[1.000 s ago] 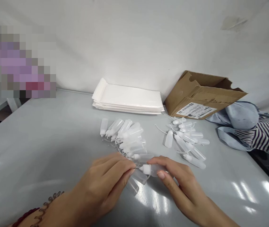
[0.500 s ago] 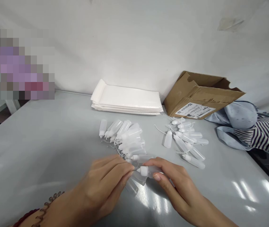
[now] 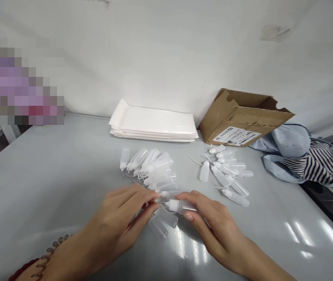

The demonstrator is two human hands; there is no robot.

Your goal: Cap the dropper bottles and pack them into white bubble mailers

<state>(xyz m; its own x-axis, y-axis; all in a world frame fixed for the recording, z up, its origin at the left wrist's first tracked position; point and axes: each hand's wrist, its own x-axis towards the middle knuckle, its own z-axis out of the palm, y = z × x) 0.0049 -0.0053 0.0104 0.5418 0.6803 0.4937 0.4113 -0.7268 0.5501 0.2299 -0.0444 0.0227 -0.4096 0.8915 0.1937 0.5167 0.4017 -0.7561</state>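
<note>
- White-capped and translucent, the held bottle [image 3: 186, 207] lies sideways at the centre of the clock, its nozzle aimed towards 9 o'clock.
- The right hand [image 3: 213, 222], at 4 o'clock, has its fingers closed round the bottle's body, thumb on the near side and index finger on the far side.
- The left hand [image 3: 121, 218], near 9 o'clock, has its thumb and index finger brought together just beside the nozzle tip; I cannot tell whether they pinch something small.
- A brown coiled band [image 3: 41, 266] and a dark red band [image 3: 22, 270] circle the left wrist.
- Two loose bottles [image 3: 158, 228] lie near 8 o'clock, close under the left fingertips.
- A heap of similar bottles [image 3: 156, 166] spreads towards 11 o'clock, many overlapping, with thin pale straps among their nozzles.
- A second bottle group [image 3: 226, 169] lies at 2 o'clock, more scattered, one strap curling out to its left.
- Between 11 and 12, a stack of white padded envelopes [image 3: 157, 121] lies flat by the wall [image 3: 160, 54].
- Between 1 and 2, a brown cardboard box [image 3: 242, 119] leans, a printed label on its near side.
- Towards 2:30, a pale blue and striped cloth bundle [image 3: 314, 160] rests on the grey counter [image 3: 52, 168].
</note>
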